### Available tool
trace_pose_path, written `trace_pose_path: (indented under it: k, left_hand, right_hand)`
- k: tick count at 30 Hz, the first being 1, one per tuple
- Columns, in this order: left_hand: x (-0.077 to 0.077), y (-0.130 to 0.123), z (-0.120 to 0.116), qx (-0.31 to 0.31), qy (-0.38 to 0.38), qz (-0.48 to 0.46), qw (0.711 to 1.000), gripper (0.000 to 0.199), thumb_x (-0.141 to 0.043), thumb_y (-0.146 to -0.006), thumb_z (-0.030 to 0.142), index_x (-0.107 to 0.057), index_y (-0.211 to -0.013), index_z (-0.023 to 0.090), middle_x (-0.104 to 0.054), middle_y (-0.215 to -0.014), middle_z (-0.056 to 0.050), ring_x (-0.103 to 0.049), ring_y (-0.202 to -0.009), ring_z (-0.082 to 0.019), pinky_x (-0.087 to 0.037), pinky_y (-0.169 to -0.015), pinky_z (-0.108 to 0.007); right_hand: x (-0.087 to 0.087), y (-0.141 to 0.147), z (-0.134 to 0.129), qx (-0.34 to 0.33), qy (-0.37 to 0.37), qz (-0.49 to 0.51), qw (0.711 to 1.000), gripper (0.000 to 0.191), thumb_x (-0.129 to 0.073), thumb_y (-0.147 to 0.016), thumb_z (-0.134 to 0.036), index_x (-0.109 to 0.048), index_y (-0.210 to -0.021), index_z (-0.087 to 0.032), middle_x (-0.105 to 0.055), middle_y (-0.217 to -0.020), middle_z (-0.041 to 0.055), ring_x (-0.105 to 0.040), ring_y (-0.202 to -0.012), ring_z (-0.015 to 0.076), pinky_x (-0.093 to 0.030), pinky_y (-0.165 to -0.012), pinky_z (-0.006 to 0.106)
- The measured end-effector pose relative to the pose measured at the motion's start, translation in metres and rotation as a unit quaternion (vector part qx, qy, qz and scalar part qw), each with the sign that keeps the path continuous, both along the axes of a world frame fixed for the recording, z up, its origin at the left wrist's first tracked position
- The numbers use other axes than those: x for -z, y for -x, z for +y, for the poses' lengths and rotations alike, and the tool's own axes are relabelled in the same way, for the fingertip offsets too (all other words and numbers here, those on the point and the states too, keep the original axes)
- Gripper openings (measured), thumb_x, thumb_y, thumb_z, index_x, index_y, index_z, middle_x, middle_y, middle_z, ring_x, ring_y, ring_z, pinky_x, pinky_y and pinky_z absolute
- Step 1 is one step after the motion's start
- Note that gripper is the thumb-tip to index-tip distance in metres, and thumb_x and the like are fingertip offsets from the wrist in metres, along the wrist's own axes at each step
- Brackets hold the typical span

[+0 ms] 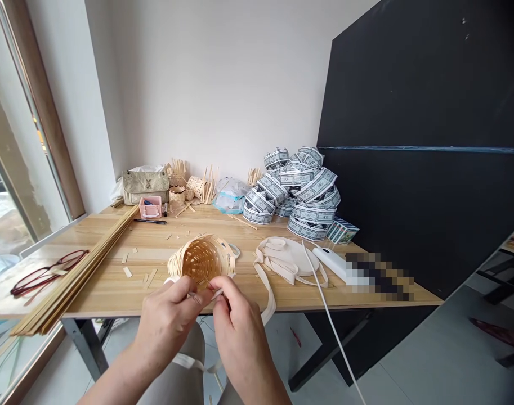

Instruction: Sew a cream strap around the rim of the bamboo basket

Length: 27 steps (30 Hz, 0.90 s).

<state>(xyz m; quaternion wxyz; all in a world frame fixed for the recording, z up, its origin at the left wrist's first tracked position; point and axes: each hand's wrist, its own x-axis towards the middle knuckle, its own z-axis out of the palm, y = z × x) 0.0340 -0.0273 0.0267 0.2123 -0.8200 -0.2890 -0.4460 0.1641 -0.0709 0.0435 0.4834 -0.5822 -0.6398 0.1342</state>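
Observation:
A small woven bamboo basket (201, 257) lies tilted at the table's front edge, its open mouth towards me. Just in front of its rim, my left hand (170, 315) and my right hand (237, 320) are close together with fingers pinched. Between them runs a cream fabric ribbon (217, 293), and both hands grip it. A tail of this ribbon hangs below my hands over my lap. More cream ribbon (277, 260) lies in loose loops on the table to the right of the basket. My fingers hide part of the lower rim.
Long bamboo strips (83, 264) and red-framed glasses (49, 274) lie at the left. At the back stand a beige handbag (146, 187), a pink box (150, 207) and unfinished baskets (196, 185). Patterned ribbon rolls (309, 214) are piled at the back right, near a white device (335, 265) with a cable.

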Motion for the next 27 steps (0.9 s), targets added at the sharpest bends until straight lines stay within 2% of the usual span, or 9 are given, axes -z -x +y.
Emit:
trace_pose_path:
  k: [3, 7, 9, 12, 14, 16, 21, 24, 27]
  left_hand:
    - [-0.003, 0.000, 0.001, -0.003, -0.023, 0.015, 1.000, 0.032, -0.040, -0.093, 0.015, -0.069, -0.083, 0.022, -0.056, -0.059, 0.000, -0.047, -0.049, -0.010, -0.030, -0.045, -0.018]
    - [-0.008, 0.005, 0.005, 0.001, -0.035, 0.033, 0.999, 0.034, -0.038, -0.094, 0.017, -0.069, -0.081, 0.022, -0.056, -0.060, 0.000, -0.045, -0.049, -0.011, -0.028, -0.045, -0.020]
    - [-0.009, 0.009, 0.009, 0.011, -0.030, 0.041, 0.999, 0.034, -0.037, -0.095, 0.018, -0.069, -0.082, 0.022, -0.056, -0.061, 0.000, -0.045, -0.050, -0.011, -0.028, -0.046, -0.020]
    - [-0.009, 0.016, 0.014, 0.010, -0.020, 0.052, 0.998, 0.030, -0.039, -0.095, 0.020, -0.068, -0.086, 0.022, -0.057, -0.064, 0.000, -0.047, -0.052, -0.011, -0.028, -0.047, -0.021]
    - [-0.010, 0.018, 0.015, 0.007, -0.020, 0.063, 0.998, 0.029, -0.039, -0.095, 0.021, -0.068, -0.088, 0.023, -0.057, -0.065, 0.000, -0.046, -0.052, -0.011, -0.028, -0.048, -0.021]
    - [-0.011, 0.017, 0.014, 0.010, -0.025, 0.074, 0.997, 0.030, -0.038, -0.095, 0.021, -0.068, -0.090, 0.023, -0.057, -0.066, 0.000, -0.046, -0.053, -0.011, -0.028, -0.049, -0.021]
    - [-0.015, 0.014, 0.011, 0.030, -0.044, 0.093, 0.994, 0.033, -0.035, -0.096, 0.018, -0.067, -0.088, 0.023, -0.059, -0.068, 0.000, -0.044, -0.055, -0.012, -0.029, -0.051, -0.023]
    - [-0.018, 0.017, 0.010, 0.030, -0.047, 0.105, 0.993, 0.033, -0.036, -0.096, 0.017, -0.067, -0.087, 0.023, -0.058, -0.068, 0.000, -0.043, -0.054, -0.012, -0.028, -0.050, -0.025]
    - [-0.022, 0.021, 0.008, 0.050, -0.030, 0.133, 0.989, 0.031, -0.036, -0.095, 0.015, -0.066, -0.089, 0.022, -0.057, -0.067, 0.000, -0.041, -0.054, -0.012, -0.026, -0.051, -0.025]
  right_hand:
    - [-0.003, 0.000, 0.002, -0.023, 0.047, 0.105, 0.993, 0.028, -0.034, -0.077, -0.012, -0.059, -0.086, -0.020, -0.061, -0.067, 0.0002, -0.058, -0.065, 0.0160, -0.039, -0.054, 0.024]
    - [0.000, -0.002, 0.001, -0.088, 0.087, 0.257, 0.958, 0.027, -0.038, -0.080, -0.019, -0.056, -0.100, -0.020, -0.053, -0.059, -0.0035, -0.051, -0.054, 0.0134, -0.039, -0.049, 0.023]
    - [-0.001, -0.006, -0.003, -0.102, 0.110, 0.273, 0.950, 0.029, -0.039, -0.082, -0.024, -0.055, -0.105, -0.020, -0.056, -0.063, -0.0021, -0.052, -0.050, 0.0131, -0.038, -0.044, 0.022]
    - [-0.009, -0.017, -0.009, -0.034, 0.061, 0.183, 0.981, 0.026, -0.045, -0.085, -0.030, -0.062, -0.101, -0.020, -0.064, -0.078, 0.0032, -0.056, -0.048, 0.0124, -0.038, -0.042, 0.023]
    - [-0.019, -0.023, -0.009, 0.012, -0.024, 0.083, 0.996, 0.021, -0.048, -0.085, -0.027, -0.065, -0.092, -0.020, -0.064, -0.083, 0.0041, -0.058, -0.056, 0.0129, -0.042, -0.051, 0.024]
    - [-0.030, -0.026, -0.004, 0.011, -0.061, -0.012, 0.998, 0.016, -0.049, -0.083, -0.019, -0.065, -0.085, -0.019, -0.064, -0.082, 0.0033, -0.059, -0.067, 0.0141, -0.043, -0.062, 0.025]
    - [-0.049, -0.020, 0.015, -0.064, 0.048, -0.177, 0.981, 0.022, -0.052, -0.077, -0.005, -0.058, -0.060, -0.017, -0.058, -0.062, -0.0021, -0.049, -0.059, 0.0110, -0.032, -0.056, 0.024]
    - [-0.052, -0.017, 0.021, -0.103, 0.034, -0.172, 0.979, 0.025, -0.049, -0.074, -0.001, -0.049, -0.054, -0.017, -0.051, -0.056, -0.0041, -0.044, -0.056, 0.0096, -0.027, -0.052, 0.023]
    - [-0.052, -0.017, 0.020, -0.100, -0.035, -0.060, 0.993, 0.024, -0.047, -0.076, -0.003, -0.045, -0.058, -0.018, -0.049, -0.059, -0.0042, -0.044, -0.056, 0.0093, -0.030, -0.052, 0.021]
